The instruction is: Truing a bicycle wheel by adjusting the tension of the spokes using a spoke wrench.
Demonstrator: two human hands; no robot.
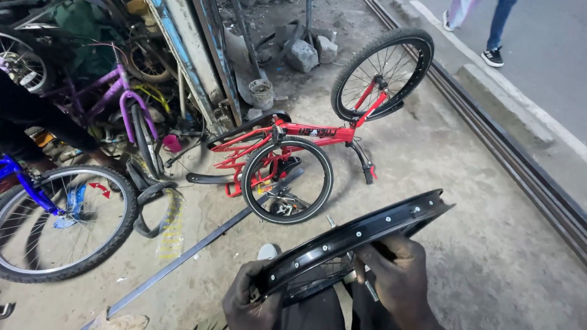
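I note the left hand (pixel 247 302) clamped on the black wheel rim (pixel 358 235), held tilted over my lap; the right hand (pixel 397 275) grips its edge (steadying, I judge). A red bicycle (pixel 306 137) lies upside-down beyond.

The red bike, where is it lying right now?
In the head view the red bike lies upside down on the concrete mid-frame, beyond the black rim held by the left hand and right hand, right of the purple bike.
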